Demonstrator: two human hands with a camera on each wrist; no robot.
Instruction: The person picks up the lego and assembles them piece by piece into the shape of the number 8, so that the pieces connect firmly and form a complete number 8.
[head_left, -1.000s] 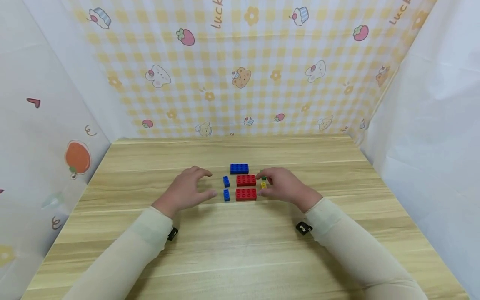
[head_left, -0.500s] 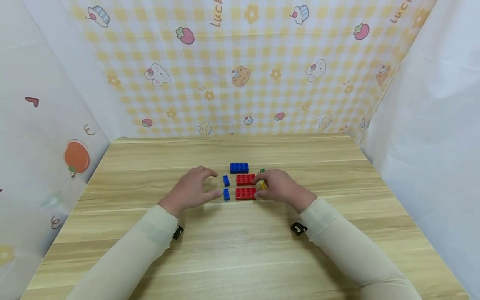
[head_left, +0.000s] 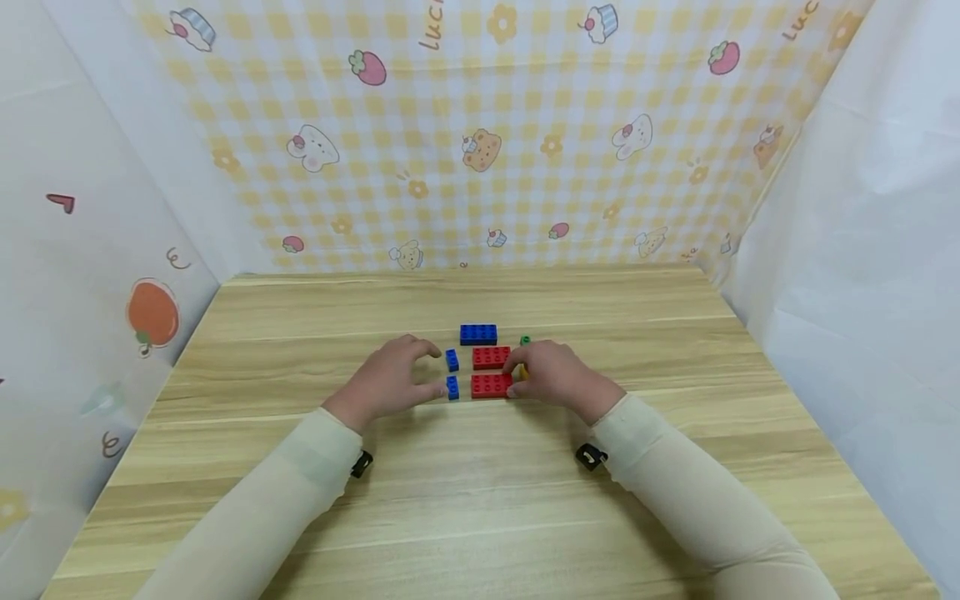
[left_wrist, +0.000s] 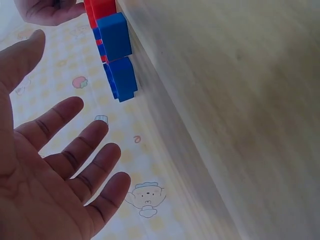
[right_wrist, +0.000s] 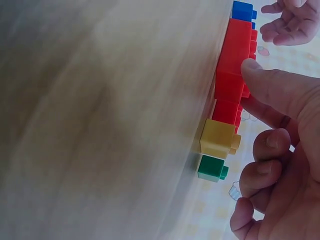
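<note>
Two red eight-stud bricks lie one behind the other: the near red brick [head_left: 490, 386] and the far red brick [head_left: 491, 358]. Left of them are two small blue bricks, the near one [head_left: 452, 388] and the far one [head_left: 452, 360]. My left hand [head_left: 392, 375] holds nothing; its thumb and fingers are spread beside the small blue bricks. My right hand [head_left: 558, 379] has thumb and index finger about the right end of the near red brick; whether they press on it I cannot tell. In the right wrist view its other fingers curl loosely. A yellow brick [right_wrist: 218, 137] sits partly hidden below that hand.
A larger blue brick [head_left: 478, 335] lies behind the red ones. A small green brick [head_left: 526, 340] stands beyond my right hand. The wooden table [head_left: 480, 500] ends at a checked yellow cloth [head_left: 480, 200], with white cloth on both sides.
Both hands have moved inward: the left hand rightward towards the small blue bricks, the right hand leftward over the red bricks' right ends. The bricks have not visibly moved.
</note>
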